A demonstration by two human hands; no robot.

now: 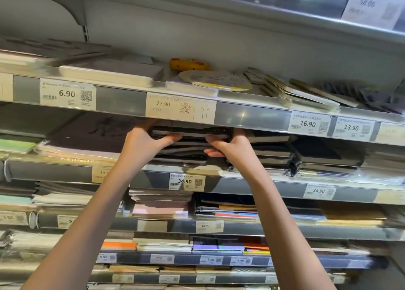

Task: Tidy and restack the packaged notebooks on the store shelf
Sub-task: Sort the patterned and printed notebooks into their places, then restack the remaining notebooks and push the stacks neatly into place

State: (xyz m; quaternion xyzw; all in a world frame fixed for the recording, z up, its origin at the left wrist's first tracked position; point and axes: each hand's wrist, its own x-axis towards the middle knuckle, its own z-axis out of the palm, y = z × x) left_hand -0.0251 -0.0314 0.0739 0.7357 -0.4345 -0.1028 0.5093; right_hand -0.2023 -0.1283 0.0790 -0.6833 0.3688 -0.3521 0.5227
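Store shelves (252, 118) rose before you as your left hand (144, 141) and right hand (230, 146) pinched the top packaged notebook (190, 133) at the shelf's front edge, mid-restack; next it needed squaring onto its stack (184, 156).

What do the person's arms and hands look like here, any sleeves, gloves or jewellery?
Both forearms are bare as far as the frame shows, with no sleeve in view. The left hand and right hand wear no gloves; no watch, bracelet or ring is visible.

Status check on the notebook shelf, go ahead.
Left hand and right hand both grip the black plastic-wrapped notebook atop its stack. Grey shelf rail close overhead.
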